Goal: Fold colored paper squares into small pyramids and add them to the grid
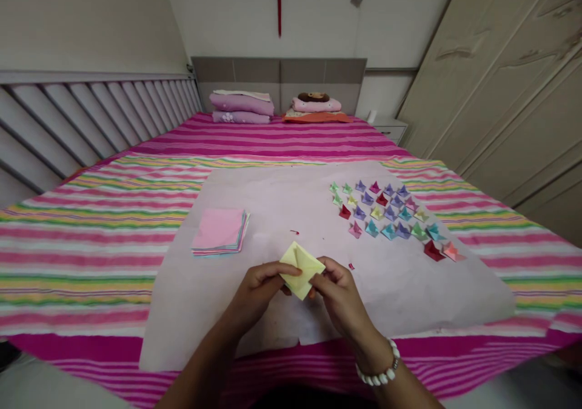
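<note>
A pale yellow folded paper (301, 268) is held just above a light pink sheet (282, 203) spread on the bed. My left hand (264, 285) pinches its left edge with fingers closed. My right hand (339, 294), with a white bead bracelet on the wrist, grips its right corner. A stack of coloured paper squares (220, 231), pink on top, lies to the left of my hands. Several small folded paper shapes (391, 215) in many colours sit in rows to the right.
The bed has a striped pink, yellow and green cover (91, 239). Folded quilts and pillows (243, 106) lie by the headboard. A slatted rail (91, 112) runs along the left, wardrobe doors (513, 76) along the right. Tiny red scraps (351, 266) lie near my hands.
</note>
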### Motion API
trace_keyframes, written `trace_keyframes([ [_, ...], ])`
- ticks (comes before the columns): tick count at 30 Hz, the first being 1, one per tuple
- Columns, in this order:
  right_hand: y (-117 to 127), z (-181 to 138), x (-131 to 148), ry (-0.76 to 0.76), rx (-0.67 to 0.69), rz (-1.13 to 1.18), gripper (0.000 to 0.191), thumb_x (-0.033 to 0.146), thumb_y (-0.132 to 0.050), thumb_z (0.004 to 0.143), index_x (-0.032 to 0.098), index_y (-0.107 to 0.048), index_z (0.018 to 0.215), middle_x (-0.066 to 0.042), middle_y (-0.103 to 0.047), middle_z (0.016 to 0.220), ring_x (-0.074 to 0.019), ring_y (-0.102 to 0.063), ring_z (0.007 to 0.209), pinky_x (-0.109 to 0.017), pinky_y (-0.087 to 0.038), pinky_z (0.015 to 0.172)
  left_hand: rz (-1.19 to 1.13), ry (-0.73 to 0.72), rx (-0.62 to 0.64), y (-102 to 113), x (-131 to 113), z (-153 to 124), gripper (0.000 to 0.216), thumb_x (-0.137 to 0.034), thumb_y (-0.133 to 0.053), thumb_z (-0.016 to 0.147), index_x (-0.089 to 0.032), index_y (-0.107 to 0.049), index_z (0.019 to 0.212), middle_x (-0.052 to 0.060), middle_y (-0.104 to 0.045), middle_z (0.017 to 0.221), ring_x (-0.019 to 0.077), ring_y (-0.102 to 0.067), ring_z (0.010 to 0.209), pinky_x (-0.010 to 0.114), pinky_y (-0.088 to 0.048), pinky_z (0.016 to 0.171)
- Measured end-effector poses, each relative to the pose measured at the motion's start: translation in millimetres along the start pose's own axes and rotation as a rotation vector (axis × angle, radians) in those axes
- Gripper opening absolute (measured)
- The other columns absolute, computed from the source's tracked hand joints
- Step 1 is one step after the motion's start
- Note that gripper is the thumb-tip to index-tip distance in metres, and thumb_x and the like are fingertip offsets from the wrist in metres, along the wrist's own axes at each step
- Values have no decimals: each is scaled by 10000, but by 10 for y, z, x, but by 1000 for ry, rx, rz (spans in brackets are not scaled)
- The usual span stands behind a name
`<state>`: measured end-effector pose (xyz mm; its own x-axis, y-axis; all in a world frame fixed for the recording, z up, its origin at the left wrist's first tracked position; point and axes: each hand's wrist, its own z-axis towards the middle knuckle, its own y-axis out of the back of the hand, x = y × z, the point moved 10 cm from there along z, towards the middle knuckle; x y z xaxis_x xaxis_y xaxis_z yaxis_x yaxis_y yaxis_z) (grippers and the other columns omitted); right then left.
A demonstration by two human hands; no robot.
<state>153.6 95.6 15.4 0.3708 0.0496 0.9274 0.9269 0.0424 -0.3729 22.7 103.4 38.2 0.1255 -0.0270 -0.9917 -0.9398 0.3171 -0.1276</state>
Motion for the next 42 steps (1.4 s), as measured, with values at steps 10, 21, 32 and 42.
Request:
trace_keyframes([
  [10, -82, -37, 45, -30, 30, 41, 87, 272, -682, 738, 187, -673, 752, 24, -589, 535, -114, -509, 501, -235, -403, 546, 102, 12, -67, -22, -69, -13, 148, -313, -692, 749, -174, -731, 718, 23, -677, 703, 141, -578, 662, 239, -444, 629],
  [21, -45, -36, 32, 4, 79, -2, 278, 375, -785, 680, 187, -679, 854, 18, -597, 624, -116, -509, 555, -228, -391, 543, 155, 37, -123, -14, -66, -33, 235, -250, -721, 702, -182, -653, 917, 7, -677, 777, 125, -589, 634, 223, -453, 564],
  [32, 77, 8, 22, -24, -71, -72, 242, 370, -798, 667, 170, -661, 661, 28, -590, 559, -87, -448, 504, -213, -328, 492, 81, -55, -167, 15, -137, -72, 440, -239, -718, 730, -205, -538, 1131, -19, -644, 753, 126, -606, 679, 230, -479, 618],
  [42, 52, -15, 112, 28, -73, -23, 191, 325, -790, 679, 176, -678, 723, 16, -635, 638, -82, -468, 514, -200, -362, 484, 354, -231, -92, -22, -355, -90, 63, -201, -671, 779, -191, -733, 786, 32, -693, 792, 144, -620, 754, 239, -455, 665],
])
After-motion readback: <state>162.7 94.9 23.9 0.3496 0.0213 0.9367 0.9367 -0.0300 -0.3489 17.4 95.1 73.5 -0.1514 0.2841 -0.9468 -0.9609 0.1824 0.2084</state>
